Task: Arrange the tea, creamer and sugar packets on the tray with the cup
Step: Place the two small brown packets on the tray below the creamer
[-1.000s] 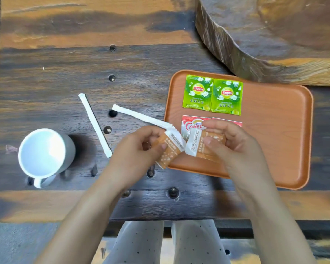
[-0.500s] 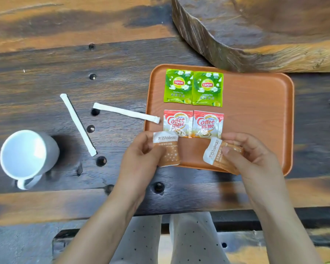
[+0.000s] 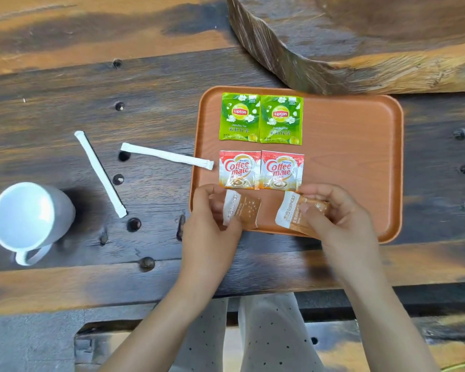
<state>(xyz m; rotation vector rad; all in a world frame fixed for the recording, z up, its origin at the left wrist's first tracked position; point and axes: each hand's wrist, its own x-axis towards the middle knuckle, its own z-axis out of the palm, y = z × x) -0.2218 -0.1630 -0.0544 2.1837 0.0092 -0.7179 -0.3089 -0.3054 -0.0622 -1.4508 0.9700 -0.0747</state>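
An orange tray point(image 3: 355, 162) lies on the dark wooden table. Two green tea packets point(image 3: 261, 118) sit side by side at its far left, and two red-and-white creamer packets point(image 3: 261, 169) lie just below them. My left hand point(image 3: 210, 226) pinches a brown sugar packet point(image 3: 243, 210) over the tray's near left corner. My right hand point(image 3: 338, 224) grips a second brown sugar packet point(image 3: 293, 210), tilted, over the tray's near edge. A white cup point(image 3: 30, 218) stands on the table far to the left, off the tray.
Two long white stick packets lie on the table left of the tray: one diagonal point(image 3: 100, 173), one point(image 3: 167, 157) with its end resting on the tray's left rim. A thick slab of raw wood point(image 3: 360, 41) sits behind the tray. The table's near edge is below my hands.
Both hands have drawn apart, each with a sugar packet, and lowered toward the tray's near edge below the creamer packets. The left packet now lies flatter over the tray.
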